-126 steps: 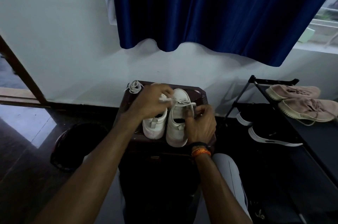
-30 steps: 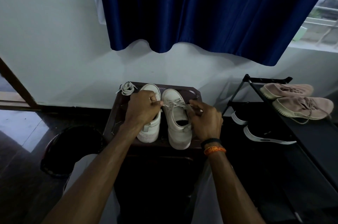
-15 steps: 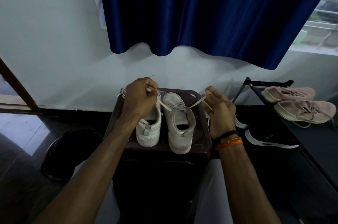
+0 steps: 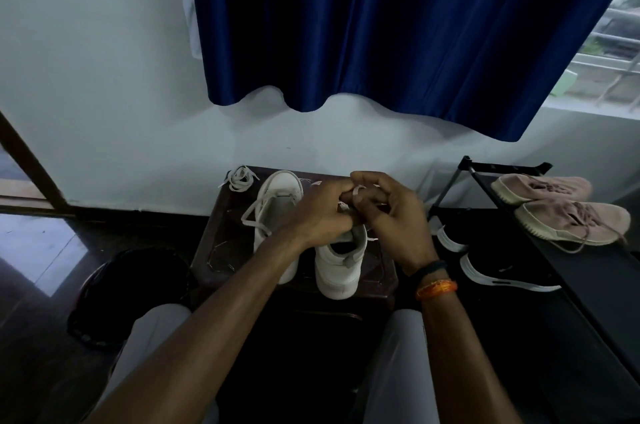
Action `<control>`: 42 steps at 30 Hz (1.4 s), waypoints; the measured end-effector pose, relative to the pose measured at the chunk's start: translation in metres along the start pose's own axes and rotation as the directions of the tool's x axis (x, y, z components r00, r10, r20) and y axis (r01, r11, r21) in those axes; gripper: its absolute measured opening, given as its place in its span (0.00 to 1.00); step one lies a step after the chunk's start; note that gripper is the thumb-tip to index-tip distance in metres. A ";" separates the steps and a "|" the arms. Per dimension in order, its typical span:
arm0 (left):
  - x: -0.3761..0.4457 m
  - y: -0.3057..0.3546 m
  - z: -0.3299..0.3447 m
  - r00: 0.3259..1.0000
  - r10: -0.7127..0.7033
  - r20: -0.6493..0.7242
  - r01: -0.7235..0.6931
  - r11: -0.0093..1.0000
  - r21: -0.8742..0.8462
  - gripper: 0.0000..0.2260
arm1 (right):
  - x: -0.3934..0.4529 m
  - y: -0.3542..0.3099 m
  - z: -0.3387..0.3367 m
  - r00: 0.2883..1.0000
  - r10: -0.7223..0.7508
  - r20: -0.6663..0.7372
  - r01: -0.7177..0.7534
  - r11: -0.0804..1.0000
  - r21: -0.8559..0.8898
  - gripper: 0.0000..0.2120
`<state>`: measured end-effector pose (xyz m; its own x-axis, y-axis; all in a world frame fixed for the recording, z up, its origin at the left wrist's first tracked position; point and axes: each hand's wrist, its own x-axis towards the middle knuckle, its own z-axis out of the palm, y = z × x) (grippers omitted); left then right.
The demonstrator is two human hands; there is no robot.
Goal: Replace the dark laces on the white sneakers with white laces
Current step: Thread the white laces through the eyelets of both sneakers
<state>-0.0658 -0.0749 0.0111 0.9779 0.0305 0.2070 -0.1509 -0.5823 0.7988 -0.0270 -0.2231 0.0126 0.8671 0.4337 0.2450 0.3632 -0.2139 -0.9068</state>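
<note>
**Both hands pinching the lace over the right-hand sneaker**

The white lace (image 4: 356, 191) is being held just above the tongue of the right-hand sneaker (image 4: 341, 264), which is sitting on the dark stool (image 4: 221, 243) with its heel toward the camera. The left hand (image 4: 320, 216) is curling its fingers around one part of the lace, and the right hand (image 4: 391, 216) is pinching another part, a white loop wrapping over one of its fingers; the two hands are touching each other over the shoe's opening. Just beside that shoe, on its left and on the same stool, the left-hand sneaker (image 4: 277, 212) is lying with a loose white lace trailing off its left edge. At the stool's far left corner a bundled lace (image 4: 239, 178) is resting. To the right of the stool, a black shoe rack (image 4: 588, 271) is carrying a pair of tan shoes (image 4: 561, 209) on top and black shoes with white soles (image 4: 498, 268) lower down. Behind the stool, a blue curtain (image 4: 381, 25) is hanging over the white wall.
</note>
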 end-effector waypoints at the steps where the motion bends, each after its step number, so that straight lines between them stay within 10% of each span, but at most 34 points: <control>1: -0.002 -0.001 0.004 0.999 0.000 -0.032 -0.001 1.000 -0.028 0.08 | -0.001 0.001 -0.002 1.000 0.001 -0.031 -0.001 1.000 -0.008 0.16; 7: -0.014 -0.003 0.008 0.998 0.011 -0.067 -0.016 0.997 -0.072 0.09 | 0.001 0.023 -0.008 0.955 0.174 -0.240 -0.166 0.985 0.054 0.17; 12: -0.027 -0.010 0.012 0.999 0.034 0.004 -0.033 0.992 -0.118 0.06 | 0.001 0.042 -0.011 0.994 0.104 0.024 -0.085 0.910 -0.407 0.21; 21: -0.043 -0.022 0.026 0.995 0.067 0.075 -0.066 0.998 -0.012 0.08 | -0.007 0.063 -0.017 0.991 0.136 0.017 -0.121 0.930 -0.347 0.17; 28: -0.040 -0.021 0.028 0.997 0.027 -0.072 -0.030 0.998 -0.046 0.09 | -0.004 0.021 -0.017 0.934 0.190 -0.301 -0.081 0.937 0.341 0.06; 33: -0.039 -0.020 0.028 0.992 0.095 -0.084 -0.087 0.991 0.101 0.10 | -0.005 -0.010 -0.012 0.968 0.077 -0.239 0.028 0.912 0.408 0.07; 38: -0.033 -0.014 0.022 0.995 0.068 0.069 -0.091 0.905 0.416 0.16 | -0.010 0.000 -0.007 0.998 0.046 -0.045 -0.037 0.982 0.186 0.05; 42: -0.034 -0.022 0.013 0.995 0.046 0.087 -0.065 0.970 0.234 0.09 | -0.018 0.013 -0.008 0.997 0.084 0.002 -0.079 0.945 -0.317 0.05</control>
<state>-0.0937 -0.0738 -0.0214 0.9788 -0.0671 0.1937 -0.1764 -0.7568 0.6294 -0.0351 -0.2404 -0.0009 0.8939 0.4157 0.1679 0.3830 -0.5134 -0.7679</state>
